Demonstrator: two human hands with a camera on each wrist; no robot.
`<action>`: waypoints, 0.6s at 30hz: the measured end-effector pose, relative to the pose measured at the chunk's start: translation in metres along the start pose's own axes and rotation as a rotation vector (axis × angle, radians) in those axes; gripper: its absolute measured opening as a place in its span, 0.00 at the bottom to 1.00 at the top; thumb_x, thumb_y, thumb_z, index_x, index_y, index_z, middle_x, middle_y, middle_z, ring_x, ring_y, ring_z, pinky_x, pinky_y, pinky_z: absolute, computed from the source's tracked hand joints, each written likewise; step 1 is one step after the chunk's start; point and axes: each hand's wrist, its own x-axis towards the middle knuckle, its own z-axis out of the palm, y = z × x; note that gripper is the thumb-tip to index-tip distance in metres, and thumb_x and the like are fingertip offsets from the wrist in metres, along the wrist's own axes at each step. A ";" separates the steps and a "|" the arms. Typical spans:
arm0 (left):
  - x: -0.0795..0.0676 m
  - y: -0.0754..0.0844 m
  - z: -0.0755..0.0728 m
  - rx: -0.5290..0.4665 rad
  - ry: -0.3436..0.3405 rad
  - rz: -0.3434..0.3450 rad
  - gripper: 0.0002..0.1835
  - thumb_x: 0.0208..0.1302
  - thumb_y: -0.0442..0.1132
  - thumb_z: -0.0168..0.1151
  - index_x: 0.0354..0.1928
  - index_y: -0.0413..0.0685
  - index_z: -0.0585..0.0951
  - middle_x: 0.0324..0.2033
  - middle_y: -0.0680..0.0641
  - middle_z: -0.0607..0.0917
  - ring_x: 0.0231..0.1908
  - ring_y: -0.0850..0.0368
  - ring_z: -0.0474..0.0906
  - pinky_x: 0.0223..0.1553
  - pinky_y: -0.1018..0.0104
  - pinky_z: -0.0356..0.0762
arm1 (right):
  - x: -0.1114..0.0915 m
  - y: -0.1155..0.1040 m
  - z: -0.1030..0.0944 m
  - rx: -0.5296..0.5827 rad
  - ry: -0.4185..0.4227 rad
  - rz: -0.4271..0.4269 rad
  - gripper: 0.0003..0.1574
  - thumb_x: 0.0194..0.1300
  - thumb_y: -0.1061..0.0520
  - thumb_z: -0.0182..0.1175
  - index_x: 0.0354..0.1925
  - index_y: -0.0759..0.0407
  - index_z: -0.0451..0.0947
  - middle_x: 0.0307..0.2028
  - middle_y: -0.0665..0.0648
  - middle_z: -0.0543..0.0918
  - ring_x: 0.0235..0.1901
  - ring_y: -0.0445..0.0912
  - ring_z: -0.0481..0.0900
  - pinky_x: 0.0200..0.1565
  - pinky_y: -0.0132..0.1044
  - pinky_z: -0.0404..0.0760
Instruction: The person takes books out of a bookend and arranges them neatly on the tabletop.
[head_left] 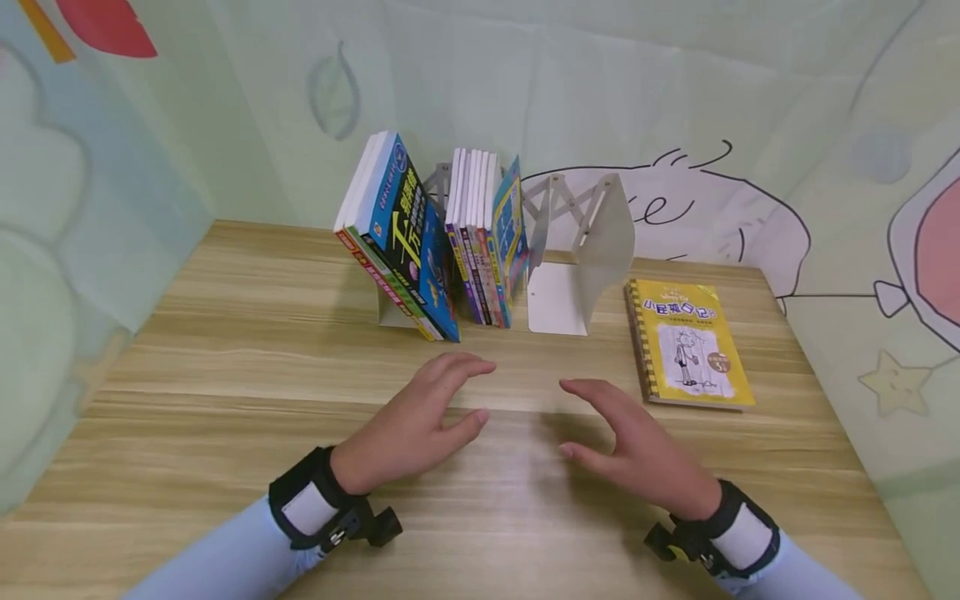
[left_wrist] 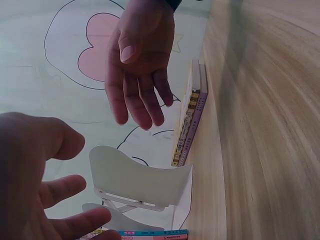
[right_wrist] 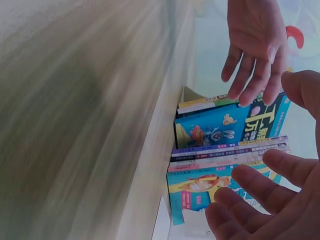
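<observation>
Both hands hover over the wooden table with nothing in them, palms facing each other. The left hand [head_left: 416, 425] is nearest the large leaning books [head_left: 405, 242], its fingers loosely bent. My right hand [head_left: 645, 450] reaches inward, close to a yellow book [head_left: 693, 346] that lies flat at the right, a second book seemingly beneath it in the left wrist view. Thinner books [head_left: 476, 242] stand in the middle of a white folding bookend rack [head_left: 611, 242]. Its right-hand section holds no book. In the right wrist view, a blue-covered book [right_wrist: 200, 187] stands at the end of the thin row.
The wood-grain table [head_left: 225, 358] runs back to a printed fabric wall [head_left: 465, 75] close behind the rack. Side walls slant along the left and right table edges. A black strap with a small camera [head_left: 322, 508] sits on the left wrist, and a similar strap [head_left: 735, 533] on the right.
</observation>
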 end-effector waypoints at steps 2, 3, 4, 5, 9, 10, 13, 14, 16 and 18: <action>0.000 0.000 0.000 0.004 0.003 0.000 0.28 0.71 0.47 0.61 0.70 0.54 0.70 0.67 0.51 0.70 0.69 0.54 0.64 0.70 0.51 0.66 | 0.001 0.000 0.003 0.003 -0.003 -0.016 0.44 0.64 0.42 0.68 0.73 0.45 0.63 0.67 0.50 0.73 0.67 0.47 0.70 0.66 0.52 0.71; 0.000 0.000 0.000 0.004 0.005 0.001 0.27 0.71 0.47 0.61 0.70 0.54 0.70 0.67 0.51 0.71 0.69 0.55 0.64 0.70 0.51 0.66 | 0.001 0.000 0.004 0.004 -0.003 -0.022 0.44 0.64 0.43 0.68 0.73 0.46 0.63 0.67 0.50 0.73 0.67 0.47 0.70 0.66 0.52 0.72; 0.000 0.001 0.001 0.005 0.005 0.003 0.27 0.71 0.47 0.60 0.70 0.55 0.70 0.67 0.51 0.71 0.69 0.55 0.64 0.70 0.52 0.66 | 0.001 0.000 0.004 0.005 -0.002 -0.023 0.44 0.64 0.43 0.69 0.73 0.46 0.63 0.67 0.50 0.73 0.67 0.47 0.70 0.66 0.52 0.72; 0.001 0.001 0.001 0.003 0.007 0.007 0.27 0.72 0.47 0.60 0.70 0.54 0.70 0.67 0.51 0.71 0.69 0.55 0.64 0.70 0.52 0.66 | 0.001 0.000 0.005 0.008 -0.001 -0.022 0.44 0.64 0.42 0.69 0.73 0.46 0.64 0.67 0.50 0.73 0.67 0.47 0.71 0.66 0.52 0.72; 0.002 0.000 0.001 0.012 0.010 0.020 0.27 0.72 0.46 0.59 0.70 0.53 0.70 0.68 0.49 0.70 0.70 0.53 0.64 0.70 0.51 0.65 | 0.000 0.002 0.006 0.021 -0.005 -0.011 0.43 0.64 0.42 0.68 0.72 0.46 0.64 0.66 0.50 0.74 0.66 0.47 0.71 0.65 0.52 0.73; 0.003 0.000 0.001 0.022 0.012 0.024 0.27 0.72 0.46 0.59 0.70 0.53 0.70 0.68 0.49 0.70 0.70 0.53 0.64 0.70 0.50 0.65 | -0.001 0.002 0.006 0.023 -0.008 -0.005 0.43 0.64 0.41 0.68 0.72 0.46 0.64 0.66 0.50 0.74 0.66 0.47 0.71 0.65 0.52 0.73; 0.008 0.000 -0.001 0.068 0.031 0.045 0.28 0.72 0.47 0.59 0.71 0.52 0.69 0.70 0.46 0.68 0.71 0.50 0.63 0.70 0.49 0.65 | -0.002 0.003 0.007 0.028 -0.014 0.011 0.43 0.64 0.41 0.67 0.72 0.47 0.64 0.66 0.50 0.74 0.66 0.46 0.71 0.64 0.52 0.74; 0.010 0.000 -0.002 0.090 0.041 0.055 0.28 0.72 0.47 0.59 0.71 0.52 0.69 0.71 0.46 0.68 0.71 0.50 0.63 0.70 0.49 0.65 | -0.002 0.004 0.007 0.029 -0.015 0.016 0.42 0.64 0.41 0.68 0.72 0.47 0.65 0.66 0.51 0.74 0.65 0.46 0.72 0.64 0.52 0.75; 0.016 0.001 -0.005 0.124 0.061 0.083 0.28 0.72 0.47 0.59 0.71 0.51 0.68 0.71 0.45 0.67 0.71 0.49 0.63 0.70 0.48 0.66 | -0.003 0.004 0.008 0.029 -0.013 0.022 0.42 0.64 0.42 0.68 0.71 0.48 0.65 0.65 0.51 0.74 0.65 0.46 0.72 0.63 0.52 0.75; 0.023 0.003 -0.009 0.159 0.082 0.106 0.28 0.71 0.47 0.58 0.71 0.51 0.69 0.71 0.44 0.66 0.71 0.48 0.63 0.69 0.48 0.66 | -0.004 0.005 0.009 0.029 -0.013 0.031 0.42 0.63 0.43 0.69 0.71 0.48 0.66 0.65 0.50 0.74 0.65 0.45 0.72 0.63 0.51 0.76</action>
